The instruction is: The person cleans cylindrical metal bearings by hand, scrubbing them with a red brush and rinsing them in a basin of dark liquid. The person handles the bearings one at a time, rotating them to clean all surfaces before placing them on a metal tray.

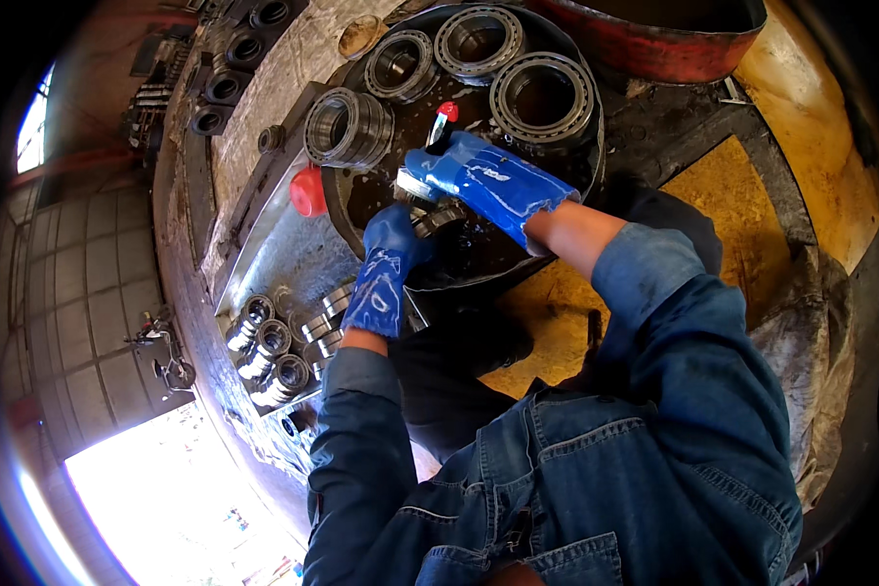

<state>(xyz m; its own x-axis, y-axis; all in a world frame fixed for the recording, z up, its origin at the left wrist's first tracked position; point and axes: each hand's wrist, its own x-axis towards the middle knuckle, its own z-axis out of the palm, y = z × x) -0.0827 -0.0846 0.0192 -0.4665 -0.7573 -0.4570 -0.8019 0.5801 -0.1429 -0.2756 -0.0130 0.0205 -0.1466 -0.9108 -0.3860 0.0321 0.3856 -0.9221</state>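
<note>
Both my hands wear blue rubber gloves and work over a round, dark tub (599, 146) with wet, dark liquid in it. My right hand (459, 166) is closed around a brush (444, 122); its red-tipped handle sticks out above the fingers and a pale end shows below them. Under that pale end is a metal bearing (439, 218), gripped at its left side by my left hand (391, 232). The left fingers are partly hidden behind the glove. Several large roller bearings (542, 96) lie along the tub's far side, and a stacked one (347, 127) stands to the left.
A red, round object (308, 191) lies left of the tub. Several smaller bearings (273, 339) stand on a metal sheet (298, 249) at lower left. A red-sided container (654, 44) is at the far right, beside yellow sheeting (801, 107). Dark rings (223, 88) line the far left.
</note>
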